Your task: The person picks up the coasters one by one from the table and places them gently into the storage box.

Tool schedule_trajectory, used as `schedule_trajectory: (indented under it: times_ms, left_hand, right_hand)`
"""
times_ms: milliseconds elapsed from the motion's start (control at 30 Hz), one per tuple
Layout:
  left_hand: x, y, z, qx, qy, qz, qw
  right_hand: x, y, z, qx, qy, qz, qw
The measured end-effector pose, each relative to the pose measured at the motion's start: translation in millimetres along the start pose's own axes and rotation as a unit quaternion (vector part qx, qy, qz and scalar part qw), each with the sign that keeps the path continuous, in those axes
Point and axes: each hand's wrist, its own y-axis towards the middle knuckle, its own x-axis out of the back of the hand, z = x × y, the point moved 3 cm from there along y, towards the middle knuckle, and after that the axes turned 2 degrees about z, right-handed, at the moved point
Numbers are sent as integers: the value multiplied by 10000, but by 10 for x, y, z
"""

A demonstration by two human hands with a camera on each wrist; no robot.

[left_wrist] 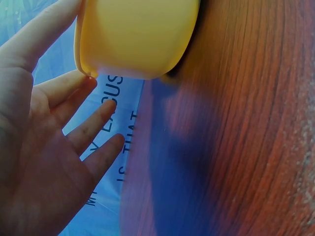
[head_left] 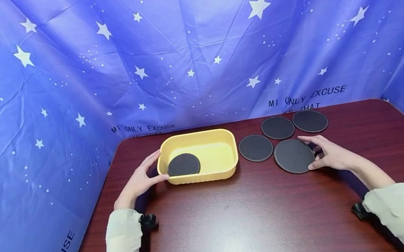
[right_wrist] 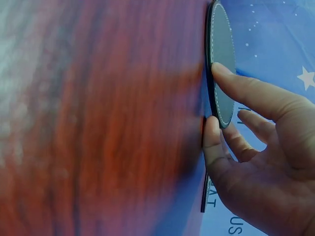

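My left hand [head_left: 140,180] holds the left end of a yellow plastic tub [head_left: 218,175], its thumb at the front rim and index finger towards the back corner. In the left wrist view the remaining fingers [left_wrist: 101,150] stretch out apart from the tub. One round black coaster [head_left: 184,165] is inside the tub at the left. On the right, my right hand [head_left: 329,153] grips the right edge of another black coaster [head_left: 294,156] between thumb and fingers. Pale stitching lines that coaster's rim in the right wrist view.
Three more black coasters lie behind and left of the held one: a near-left coaster [head_left: 256,148], a back coaster [head_left: 277,127] and a far-right coaster [head_left: 310,121]. The reddish-brown wooden table [head_left: 241,221] ends at a blue star-patterned curtain [head_left: 189,48].
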Motion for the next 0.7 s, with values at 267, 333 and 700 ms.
schedule_trajectory:
  times_ms: [267, 333, 700]
  left_hand:
    - [4, -6, 8, 25, 71, -14, 10000]
    - [4, -9, 10, 42, 54, -8, 10000]
    - [1, -15, -5, -69, 46, -29, 10000]
  right_hand:
    - [44, -34, -69, 22, 427, -7, 9991]
    - [54, -45, -77, 90, 415, -25, 9991]
    - [90, -94, -117, 383, 921, -294, 9946]
